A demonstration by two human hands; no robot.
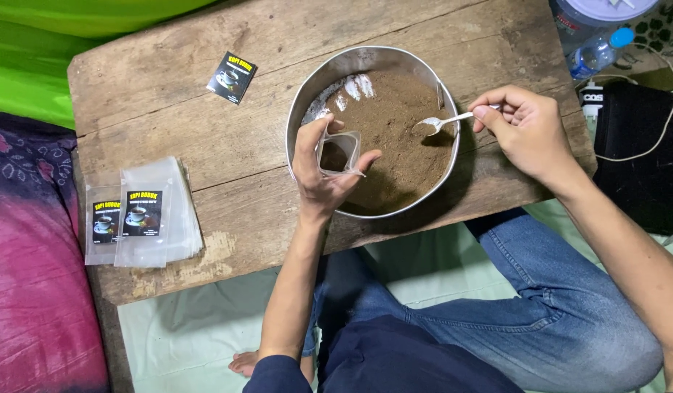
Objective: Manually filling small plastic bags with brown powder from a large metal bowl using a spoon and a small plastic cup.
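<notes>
Two hands over bowl (305,109), left hand (320,169) cupping pouch (339,153), right hand (524,131) pinching spoon (445,121)

One metal bowl (307,102), one spoon (442,121), one loose label (232,77), two bottles (597,51).

- My left hand (323,164) reaches far forward, palm turned right, fingers and thumb curled in a pinch.
- My right hand (526,131) sits farther right, fingertips pinched, wrist bent.

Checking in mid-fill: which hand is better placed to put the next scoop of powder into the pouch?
Right. The right hand holds the spoon with its bowl over the brown powder in the metal basin. The left hand is taken up holding the clear pouch open beside it.
</notes>
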